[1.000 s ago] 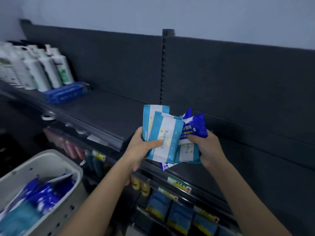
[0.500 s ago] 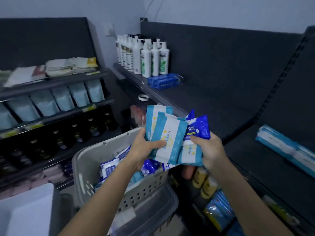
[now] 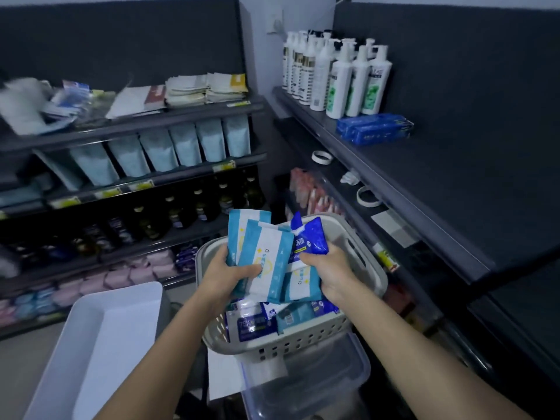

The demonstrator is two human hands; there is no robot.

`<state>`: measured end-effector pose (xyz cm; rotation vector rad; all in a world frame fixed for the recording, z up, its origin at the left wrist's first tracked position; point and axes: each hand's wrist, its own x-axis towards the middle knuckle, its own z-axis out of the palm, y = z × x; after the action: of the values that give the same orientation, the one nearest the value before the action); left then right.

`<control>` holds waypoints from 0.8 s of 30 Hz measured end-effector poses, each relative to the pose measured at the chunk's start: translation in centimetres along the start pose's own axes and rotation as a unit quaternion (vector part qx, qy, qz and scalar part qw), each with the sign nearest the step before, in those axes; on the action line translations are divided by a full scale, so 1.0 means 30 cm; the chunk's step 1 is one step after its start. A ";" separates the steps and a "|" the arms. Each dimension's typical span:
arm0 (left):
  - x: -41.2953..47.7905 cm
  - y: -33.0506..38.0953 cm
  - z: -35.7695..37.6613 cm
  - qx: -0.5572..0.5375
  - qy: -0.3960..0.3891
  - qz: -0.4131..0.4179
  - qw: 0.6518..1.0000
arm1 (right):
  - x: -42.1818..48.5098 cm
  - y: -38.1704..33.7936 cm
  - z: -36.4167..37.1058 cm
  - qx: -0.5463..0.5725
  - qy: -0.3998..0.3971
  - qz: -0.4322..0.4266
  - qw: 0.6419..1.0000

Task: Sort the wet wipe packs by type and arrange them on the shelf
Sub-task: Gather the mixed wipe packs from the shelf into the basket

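Both hands hold wet wipe packs above a grey perforated basket (image 3: 368,262). My left hand (image 3: 224,275) grips light blue and white packs (image 3: 266,262), two of them fanned upright. My right hand (image 3: 330,272) is closed on a dark blue pack (image 3: 312,237) and on another light blue and white pack (image 3: 301,287) beneath it. More wipe packs (image 3: 257,324), dark blue and teal, lie inside the basket under the hands. The dark shelf (image 3: 424,165) runs along the right side.
White pump bottles (image 3: 336,74) and blue boxes (image 3: 372,128) stand at the shelf's far end. A white tray (image 3: 100,338) sits at lower left and a clear plastic bin (image 3: 318,386) under the basket. Stocked shelves (image 3: 136,165) fill the left wall.
The view has swung left from the shelf to the basket. Both hands kept their packs and now hover directly over the basket.
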<state>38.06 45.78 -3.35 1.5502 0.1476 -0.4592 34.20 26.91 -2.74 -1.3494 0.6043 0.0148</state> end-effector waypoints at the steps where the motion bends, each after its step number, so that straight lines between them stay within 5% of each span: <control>1: 0.010 -0.019 -0.010 0.017 0.007 -0.010 1.000 | 0.018 0.021 0.003 -0.020 0.000 0.005 1.000; 7: 0.055 -0.097 -0.028 0.239 0.022 -0.027 0.970 | 0.096 0.102 -0.052 -0.239 0.014 -0.007 0.971; 12: 0.035 -0.050 0.039 0.542 0.067 0.143 0.826 | 0.037 0.022 -0.112 -0.358 0.056 -0.056 0.930; 16: 0.013 0.000 0.167 0.523 -0.032 0.209 0.826 | -0.029 -0.005 -0.201 -0.421 0.085 -0.089 0.899; 24: -0.055 0.021 0.500 0.543 -0.171 0.329 0.754 | -0.220 -0.007 -0.538 -0.422 0.206 -0.099 0.877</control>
<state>33.88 31.35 -1.67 2.4393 -1.1246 -0.2285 22.24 14.29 -1.29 -2.2986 0.8632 -0.2031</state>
